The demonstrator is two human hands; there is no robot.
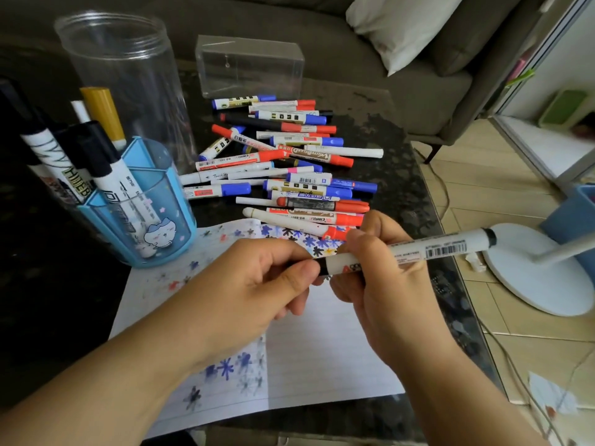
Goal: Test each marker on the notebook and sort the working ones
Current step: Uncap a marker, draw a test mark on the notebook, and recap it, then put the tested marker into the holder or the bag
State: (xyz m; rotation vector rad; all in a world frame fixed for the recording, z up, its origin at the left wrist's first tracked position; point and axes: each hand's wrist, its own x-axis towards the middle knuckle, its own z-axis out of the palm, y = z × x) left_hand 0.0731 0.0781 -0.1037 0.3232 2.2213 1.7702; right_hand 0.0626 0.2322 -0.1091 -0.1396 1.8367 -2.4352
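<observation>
Holding one white marker (428, 251) between both hands above the open notebook (322, 342): right hand (383, 278) wrapped around the barrel, left hand (257, 284) pinching the black cap end. Lying just beyond the hands on the dark table (396, 175), a loose pile of markers (283, 162). Standing beyond the left hand, a blue pen holder (135, 201) with several markers.
</observation>
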